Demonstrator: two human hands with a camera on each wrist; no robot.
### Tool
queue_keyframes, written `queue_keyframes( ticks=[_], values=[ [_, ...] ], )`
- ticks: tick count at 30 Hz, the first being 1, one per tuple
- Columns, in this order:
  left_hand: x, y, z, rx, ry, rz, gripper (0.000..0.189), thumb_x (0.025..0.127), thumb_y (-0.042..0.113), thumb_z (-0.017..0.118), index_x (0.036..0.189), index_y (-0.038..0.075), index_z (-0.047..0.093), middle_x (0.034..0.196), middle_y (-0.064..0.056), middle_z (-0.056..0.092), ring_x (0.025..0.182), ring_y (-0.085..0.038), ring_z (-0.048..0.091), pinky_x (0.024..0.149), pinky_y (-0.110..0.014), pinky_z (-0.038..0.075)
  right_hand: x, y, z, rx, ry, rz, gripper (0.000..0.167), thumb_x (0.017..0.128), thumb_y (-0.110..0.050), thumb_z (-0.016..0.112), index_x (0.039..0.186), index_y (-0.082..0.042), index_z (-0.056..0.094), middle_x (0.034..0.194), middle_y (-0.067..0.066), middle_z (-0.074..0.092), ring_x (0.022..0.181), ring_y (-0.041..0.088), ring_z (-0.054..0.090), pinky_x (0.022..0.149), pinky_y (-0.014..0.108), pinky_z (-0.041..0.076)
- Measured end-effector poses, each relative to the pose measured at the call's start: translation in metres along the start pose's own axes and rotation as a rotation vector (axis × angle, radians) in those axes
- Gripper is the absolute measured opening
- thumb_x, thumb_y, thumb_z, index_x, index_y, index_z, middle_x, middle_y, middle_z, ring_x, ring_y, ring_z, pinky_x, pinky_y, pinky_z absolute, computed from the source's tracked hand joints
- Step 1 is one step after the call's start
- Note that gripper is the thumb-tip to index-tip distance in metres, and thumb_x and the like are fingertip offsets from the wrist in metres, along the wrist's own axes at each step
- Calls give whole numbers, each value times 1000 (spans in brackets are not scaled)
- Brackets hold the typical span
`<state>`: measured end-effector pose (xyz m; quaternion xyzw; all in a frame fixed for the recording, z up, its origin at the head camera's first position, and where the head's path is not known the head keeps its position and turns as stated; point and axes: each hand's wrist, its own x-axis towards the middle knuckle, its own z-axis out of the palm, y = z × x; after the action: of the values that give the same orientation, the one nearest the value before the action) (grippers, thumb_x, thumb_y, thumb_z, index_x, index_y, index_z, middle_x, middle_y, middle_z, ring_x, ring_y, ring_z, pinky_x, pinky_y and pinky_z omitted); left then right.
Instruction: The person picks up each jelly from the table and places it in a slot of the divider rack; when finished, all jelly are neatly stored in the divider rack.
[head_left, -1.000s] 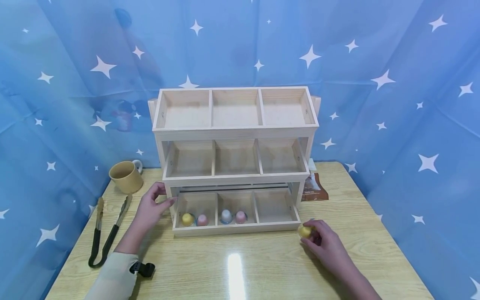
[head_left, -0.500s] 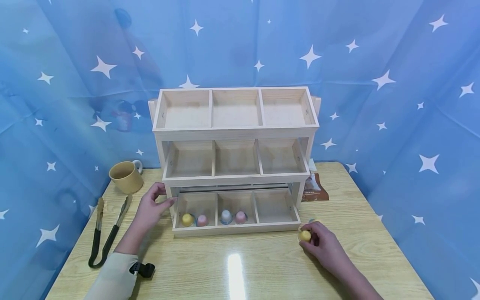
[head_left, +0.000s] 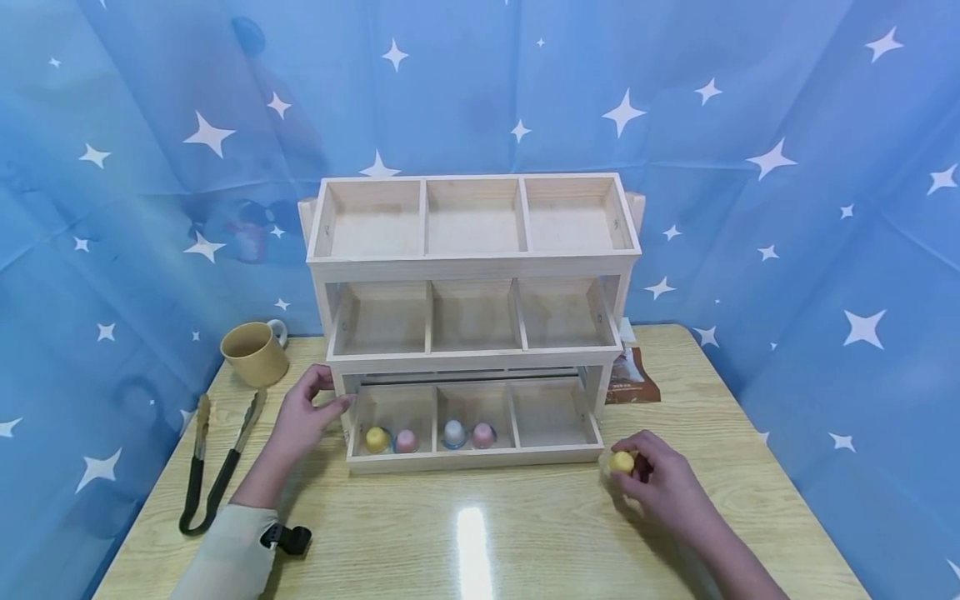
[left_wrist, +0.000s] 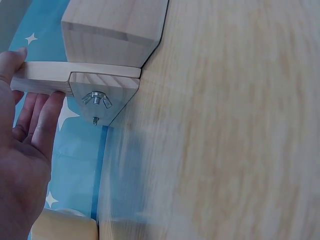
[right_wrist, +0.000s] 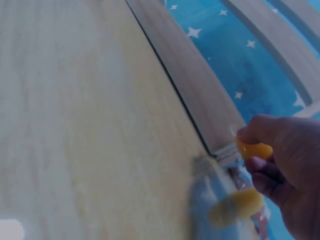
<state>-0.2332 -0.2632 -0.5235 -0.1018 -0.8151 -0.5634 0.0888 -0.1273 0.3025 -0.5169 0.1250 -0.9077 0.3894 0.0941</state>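
Observation:
My left hand (head_left: 306,417) holds the left upright of a wooden three-tier rack (head_left: 474,268), thumb on one face and fingers on the other in the left wrist view. To the right of the bottom tray, my right hand (head_left: 663,483) pinches a small yellow jelly cup (head_left: 621,462) between thumb and fingers. Another yellow, blurred shape (right_wrist: 236,206) lies below the fingers in the right wrist view. The bottom tray (head_left: 476,457) bears a yellow cup (head_left: 377,439) and a pink cup (head_left: 406,441) on the left, with a white cup (head_left: 453,433) and a second pink one (head_left: 483,435) in the middle.
A tan mug (head_left: 255,354) stands left of the rack. Nearer lie black-handled tongs (head_left: 217,492). A brown packet (head_left: 632,379) sits behind the rack's right side. Blue starred cloth (head_left: 795,275) encloses the wooden table (head_left: 390,542).
My right hand has shifted slightly to the right with the yellow jelly cup, whose angle between the fingers has changed. My left hand stays on the rack.

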Motion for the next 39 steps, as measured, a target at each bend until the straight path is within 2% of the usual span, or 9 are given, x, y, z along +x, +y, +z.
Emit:
queue_keyframes(
  ticks=[4, 6, 12, 17, 25, 28, 32, 34, 39],
  values=[
    [0, 2, 1, 12, 9, 11, 36, 101, 9, 82, 132, 0, 64, 125, -17, 71, 113, -7, 64, 97, -39, 57, 4, -6, -4, -40, 19, -73, 35, 84, 10, 89, 109, -10, 76, 95, -7, 62, 73, 4, 56, 59, 23, 52],
    [-1, 2, 1, 14, 8, 12, 36, 101, 8, 82, 132, 1, 64, 125, -16, 71, 112, -7, 63, 98, -43, 56, 6, -9, -7, -59, 19, -73, 35, 84, 9, 89, 109, -11, 75, 94, -7, 61, 72, 4, 55, 58, 23, 51],
    [-2, 4, 0, 8, 8, -5, 37, 102, 9, 82, 133, 1, 63, 127, -16, 69, 114, -8, 63, 95, -34, 58, 12, -15, -17, -62, 34, -46, 34, 85, 7, 88, 108, -14, 75, 90, -7, 60, 70, 7, 56, 57, 25, 50],
    [-1, 5, -1, 7, 10, -1, 37, 102, 7, 81, 133, 1, 63, 126, -18, 69, 114, -8, 63, 94, -32, 58, 19, -21, -16, -39, 33, -89, 34, 86, 8, 87, 110, -13, 76, 92, -7, 61, 71, 8, 57, 58, 25, 51],
    [-1, 2, -1, -26, -3, 13, 35, 102, 8, 81, 132, 1, 63, 125, -19, 69, 114, -10, 64, 90, -27, 60, 36, -35, -2, 17, 30, -174, 37, 86, 11, 86, 109, -16, 76, 97, -8, 64, 73, 9, 58, 60, 26, 54],
    [-1, 2, 0, -30, -2, 14, 35, 102, 8, 81, 131, 0, 64, 124, -20, 70, 113, -10, 64, 97, -40, 60, 42, -38, 5, 35, 23, -202, 38, 86, 11, 86, 108, -17, 76, 96, -8, 63, 74, 8, 58, 60, 26, 54],
    [-1, 2, 0, -24, 5, 25, 34, 101, 7, 82, 130, 1, 64, 124, -20, 70, 112, -9, 63, 108, -63, 48, 51, -41, 15, 59, 0, -231, 36, 85, 10, 86, 108, -16, 76, 95, -8, 63, 74, 8, 58, 60, 27, 54],
    [-1, 2, 0, -29, 8, 27, 34, 101, 6, 82, 129, 1, 64, 124, -20, 70, 112, -9, 63, 109, -66, 44, 55, -43, 20, 76, -14, -237, 35, 85, 9, 87, 109, -14, 77, 94, -7, 63, 73, 7, 58, 60, 26, 54],
    [-1, 0, 1, -36, 9, 29, 35, 101, 5, 82, 130, 0, 64, 124, -20, 70, 112, -9, 63, 106, -64, 48, 65, -48, 31, 103, -58, -211, 30, 86, 5, 88, 110, -11, 78, 94, -4, 62, 75, 10, 57, 60, 25, 53]
  ],
)
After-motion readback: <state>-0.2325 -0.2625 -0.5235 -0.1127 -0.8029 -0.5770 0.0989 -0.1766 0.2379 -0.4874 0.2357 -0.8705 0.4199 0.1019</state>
